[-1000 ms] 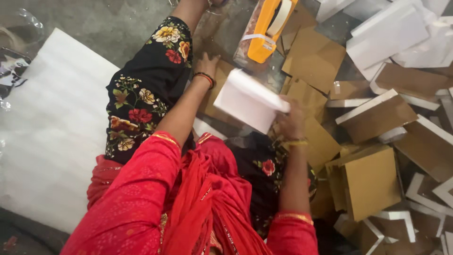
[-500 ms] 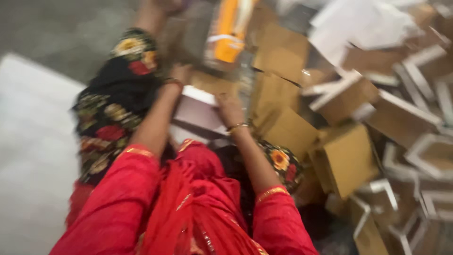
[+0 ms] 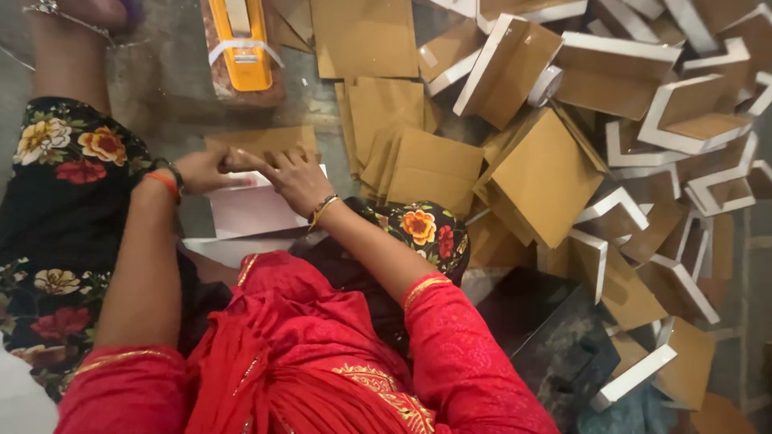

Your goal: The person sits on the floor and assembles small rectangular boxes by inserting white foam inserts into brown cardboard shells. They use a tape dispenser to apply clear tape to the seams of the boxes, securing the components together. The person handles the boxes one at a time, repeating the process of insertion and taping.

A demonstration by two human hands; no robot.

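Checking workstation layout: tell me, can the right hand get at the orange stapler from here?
Probably yes: the right hand rests on the brown card, and only bare floor lies between it and the orange stapler.

Left hand (image 3: 205, 170) and right hand (image 3: 296, 178) meet, fingers bent.

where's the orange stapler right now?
In the head view the orange stapler lies at the top left on the floor, beyond both hands, above the brown card that the left hand and right hand press down.
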